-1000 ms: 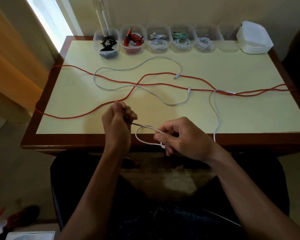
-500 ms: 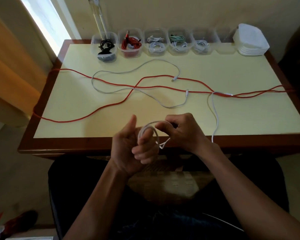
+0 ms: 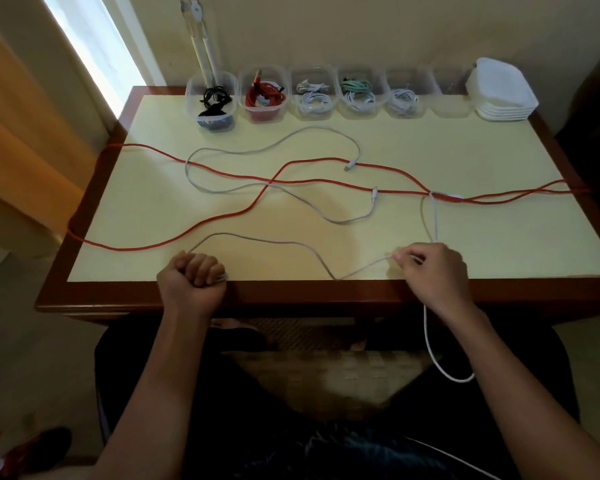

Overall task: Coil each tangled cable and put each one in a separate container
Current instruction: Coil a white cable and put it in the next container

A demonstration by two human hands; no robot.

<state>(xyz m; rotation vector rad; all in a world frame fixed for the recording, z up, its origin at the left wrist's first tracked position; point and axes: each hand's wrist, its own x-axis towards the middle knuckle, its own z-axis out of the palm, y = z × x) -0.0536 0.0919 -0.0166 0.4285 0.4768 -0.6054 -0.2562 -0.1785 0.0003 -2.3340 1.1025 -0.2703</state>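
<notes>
Table (image 3: 499, 237), white cable (image 3: 274, 241) pinched by fingers (image 3: 400, 255)

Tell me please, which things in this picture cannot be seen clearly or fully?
Head view only:
- White cable: the part inside the left hand is covered by curled fingers.
- Right hand: its grip point is hidden by its own fingers.
- Red cable: both ends drop past the table edges.
- Last clear container: too faint to tell its contents.

The red cable (image 3: 291, 181) and grey cable (image 3: 274, 147) sprawl across the table (image 3: 499, 237) before the containers (image 3: 451, 98).
</notes>
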